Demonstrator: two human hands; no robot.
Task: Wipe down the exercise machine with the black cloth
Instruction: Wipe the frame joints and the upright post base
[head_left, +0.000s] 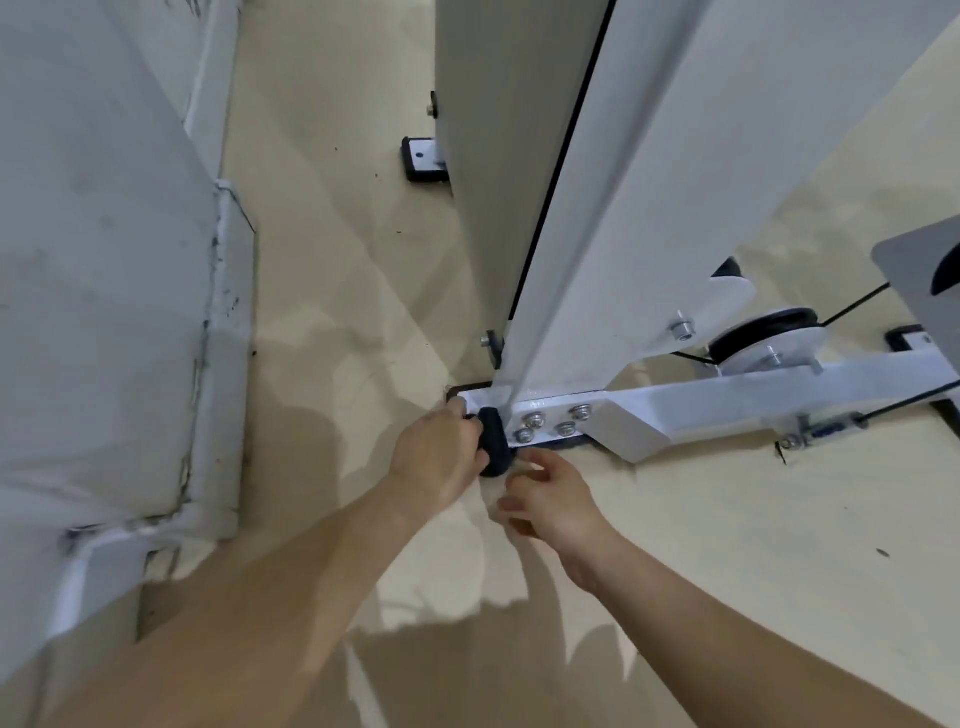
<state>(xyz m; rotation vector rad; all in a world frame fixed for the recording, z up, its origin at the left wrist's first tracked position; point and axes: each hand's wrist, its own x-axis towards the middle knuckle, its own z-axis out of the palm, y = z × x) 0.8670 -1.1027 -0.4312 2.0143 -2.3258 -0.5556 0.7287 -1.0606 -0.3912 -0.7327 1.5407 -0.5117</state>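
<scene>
**Wiping at the foot of the exercise machine: 1 low spot in hand, most of it likely still to do.**
Your left hand grips the bunched black cloth against the bolted base plate. Nothing shows what is already clean; I judge the upright and pulley remain. Your right hand, blurred, hovers just beside the cloth, fingers loosely curled, holding nothing. Both arms reach down and forward.

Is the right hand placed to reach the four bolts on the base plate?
Probably yes: the right hand, open, is close beside the bolts with only bare floor between; the left hand and cloth sit off to one side.
</scene>
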